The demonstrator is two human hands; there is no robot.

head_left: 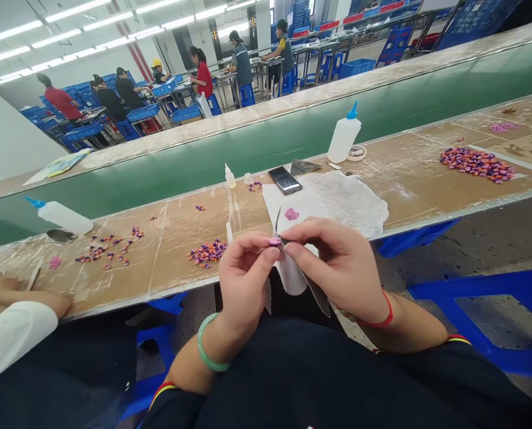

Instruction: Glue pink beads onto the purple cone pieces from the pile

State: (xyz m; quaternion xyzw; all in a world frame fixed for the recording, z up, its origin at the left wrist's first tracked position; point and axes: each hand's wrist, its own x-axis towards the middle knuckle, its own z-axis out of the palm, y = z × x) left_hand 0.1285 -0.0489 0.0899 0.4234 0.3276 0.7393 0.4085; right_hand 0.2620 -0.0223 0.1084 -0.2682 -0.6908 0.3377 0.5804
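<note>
Close in front of me, my left hand pinches a small pink-purple piece between thumb and fingertips. My right hand is closed around a slim dark metal tool with a curved, pointed tip, which looks like tweezers. The tool's tip rises beside the piece, and both hands' fingertips nearly meet there. Just beyond them, a little pile of pink bits lies on a white cloth. Left of my hands is a heap of small orange-and-purple pieces.
A phone, a small dropper bottle and a large blue-capped bottle stand or lie on the bench. A bigger heap of pieces is at right. A neighbour's arm rests at left. Behind runs a green conveyor belt.
</note>
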